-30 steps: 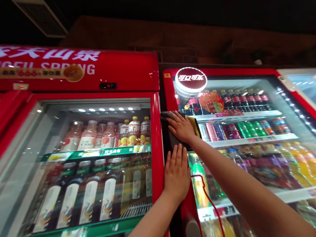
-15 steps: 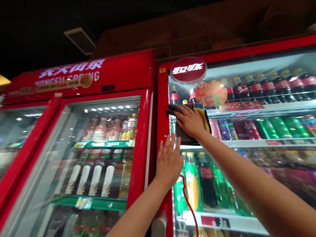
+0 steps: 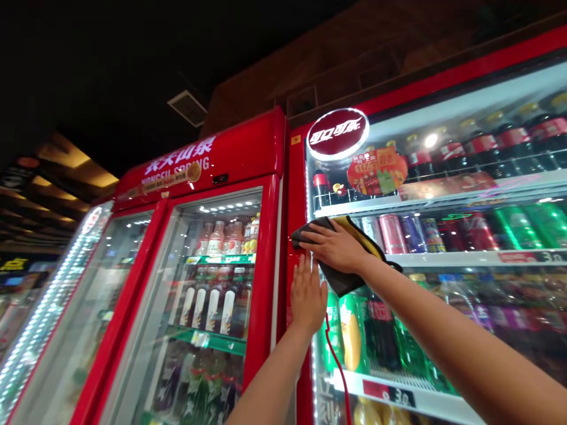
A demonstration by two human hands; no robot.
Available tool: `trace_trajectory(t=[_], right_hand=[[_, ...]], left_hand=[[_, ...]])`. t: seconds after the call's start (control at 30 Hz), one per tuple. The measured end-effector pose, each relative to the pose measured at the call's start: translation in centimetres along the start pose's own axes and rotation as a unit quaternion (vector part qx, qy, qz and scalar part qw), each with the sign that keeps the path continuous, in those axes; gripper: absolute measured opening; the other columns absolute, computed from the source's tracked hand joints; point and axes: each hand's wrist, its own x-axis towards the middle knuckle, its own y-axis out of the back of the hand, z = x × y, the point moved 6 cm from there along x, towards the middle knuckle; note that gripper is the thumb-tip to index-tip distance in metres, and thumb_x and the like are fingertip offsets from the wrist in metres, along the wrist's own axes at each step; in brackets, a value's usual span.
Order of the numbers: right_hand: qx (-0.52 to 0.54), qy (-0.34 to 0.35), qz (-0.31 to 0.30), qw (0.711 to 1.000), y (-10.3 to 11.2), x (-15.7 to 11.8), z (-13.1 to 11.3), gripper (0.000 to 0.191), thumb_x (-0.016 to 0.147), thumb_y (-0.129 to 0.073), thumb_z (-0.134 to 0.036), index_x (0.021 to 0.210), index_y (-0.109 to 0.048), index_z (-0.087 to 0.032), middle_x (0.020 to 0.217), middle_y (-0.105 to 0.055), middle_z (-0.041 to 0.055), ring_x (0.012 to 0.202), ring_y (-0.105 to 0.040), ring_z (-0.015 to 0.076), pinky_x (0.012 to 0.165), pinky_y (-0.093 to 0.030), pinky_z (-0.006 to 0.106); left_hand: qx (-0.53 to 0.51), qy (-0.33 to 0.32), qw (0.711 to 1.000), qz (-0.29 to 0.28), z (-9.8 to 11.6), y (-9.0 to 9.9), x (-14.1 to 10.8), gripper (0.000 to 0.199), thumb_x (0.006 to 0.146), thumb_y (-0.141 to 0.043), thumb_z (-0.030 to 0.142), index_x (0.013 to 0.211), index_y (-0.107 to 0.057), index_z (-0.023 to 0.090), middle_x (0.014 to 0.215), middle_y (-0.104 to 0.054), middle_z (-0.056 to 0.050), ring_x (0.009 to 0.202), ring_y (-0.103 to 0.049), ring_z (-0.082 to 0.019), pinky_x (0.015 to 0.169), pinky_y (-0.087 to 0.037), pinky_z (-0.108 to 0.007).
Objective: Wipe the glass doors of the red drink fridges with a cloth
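Spreading beneath the right hand (image 3: 336,247), a gray-and-yellow cloth (image 3: 343,282)

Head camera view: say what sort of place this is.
Likely a shop's drinks section: a lit fridge with bottles, red-framed glass doors, and price labels along a shelf.

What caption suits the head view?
Right hand flat on a dark cloth against a drinks fridge door, left hand just below.

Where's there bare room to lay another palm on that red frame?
The red frame looks bare between the yellow sticker and the dark cloth. Lower down is crowded: right hand on the cloth, left hand just below.
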Motion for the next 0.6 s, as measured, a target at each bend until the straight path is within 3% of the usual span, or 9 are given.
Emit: trace_trajectory(t=[0.17, 0.33, 0.47, 0.6], right_hand=[[-0.003, 0.005, -0.006, 1.0, -1.3, 3.8, -0.3, 0.04, 0.103, -0.041, -0.024, 0.138, -0.059, -0.035, 0.153, -0.051, -0.0023, 0.146, -0.04, 0.0257, 0.116, -0.031, 0.058], [-0.028, -0.026, -0.003, 0.999, -0.8, 6.2, 2.6, 0.04, 0.105, -0.038, -0.027, 0.14, -0.056, -0.031, 0.157, -0.045, 0.0002, 0.146, -0.04, 0.0255, 0.113, -0.035, 0.056], [-0.082, -0.118, 0.044, 0.989, 1.2, 3.0, 5.6, 0.04, 0.104, -0.039, -0.032, 0.14, -0.057, -0.03, 0.156, -0.047, 0.0037, 0.144, -0.041, 0.027, 0.114, -0.03, 0.057], [-0.106, -0.154, 0.041, 0.982, 1.6, -1.0, 4.0, 0.04, 0.104, -0.039, -0.033, 0.136, -0.061, -0.026, 0.152, -0.052, 0.0078, 0.142, -0.042, 0.029, 0.112, -0.031, 0.054]], left_hand=[[0.009, 0.012, 1.0, 0.012, -0.1, -0.4, -0.5, 0.073, 0.096, -0.043, 0.018, 0.16, -0.011, 0.009, 0.163, -0.031, -0.018, 0.154, -0.02, -0.027, 0.121, -0.036, -0.052], [0.014, 0.004, 1.0, 0.007, 0.0, 0.0, -0.4, 0.063, 0.1, -0.04, 0.026, 0.159, -0.02, 0.014, 0.165, -0.027, -0.015, 0.154, -0.021, -0.027, 0.12, -0.037, -0.052], [0.0, 0.006, 1.0, 0.003, 0.1, 0.4, -0.1, 0.066, 0.101, -0.038, 0.025, 0.161, -0.013, 0.015, 0.166, -0.025, -0.013, 0.155, -0.017, -0.026, 0.122, -0.033, -0.051], [-0.013, 0.0, 1.0, 0.004, 0.3, 0.4, 0.0, 0.066, 0.101, -0.039, 0.025, 0.161, -0.012, 0.014, 0.166, -0.025, -0.014, 0.155, -0.015, -0.026, 0.123, -0.031, -0.052]])
